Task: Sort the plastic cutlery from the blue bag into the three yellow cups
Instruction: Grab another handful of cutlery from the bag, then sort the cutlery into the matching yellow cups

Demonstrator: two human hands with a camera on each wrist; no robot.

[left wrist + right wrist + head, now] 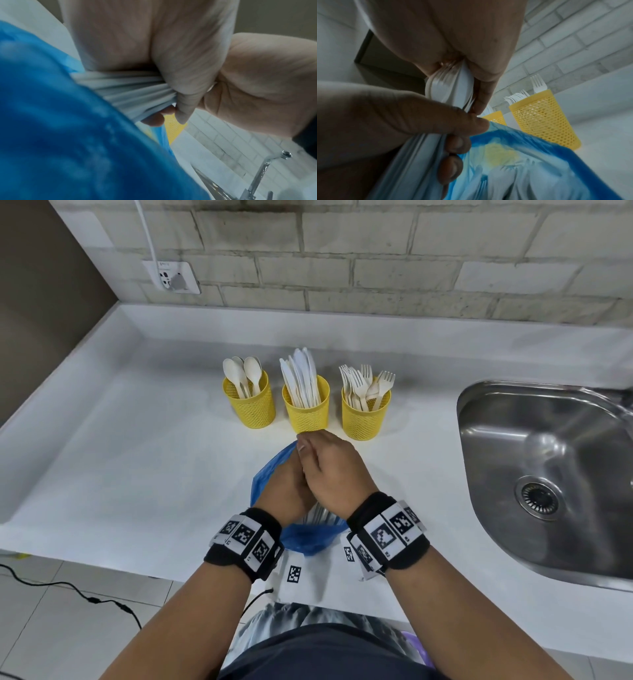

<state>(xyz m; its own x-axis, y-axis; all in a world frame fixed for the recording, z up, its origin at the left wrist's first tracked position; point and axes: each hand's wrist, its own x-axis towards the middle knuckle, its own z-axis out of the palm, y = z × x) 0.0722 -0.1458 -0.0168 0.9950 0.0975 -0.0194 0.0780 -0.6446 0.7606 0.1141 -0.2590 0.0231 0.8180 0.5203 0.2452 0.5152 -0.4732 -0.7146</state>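
Observation:
Three yellow mesh cups stand in a row on the white counter: a spoon cup (253, 402), a knife cup (306, 405) and a fork cup (364, 412) (542, 119). In front of them lies the blue bag (270, 470) (60, 121) (539, 155), with more white cutlery showing inside it. My left hand (287, 484) (171, 67) and right hand (329, 470) (453, 33) are pressed together over the bag. Both grip one bundle of white plastic cutlery (317, 513) (123, 89) (450, 86). The hands hide most of the bundle.
A steel sink (548, 467) is set into the counter at the right, with a tap (267, 169) behind it. A brick wall with a socket (171, 277) runs along the back. The counter's front edge (102, 559) is near my body.

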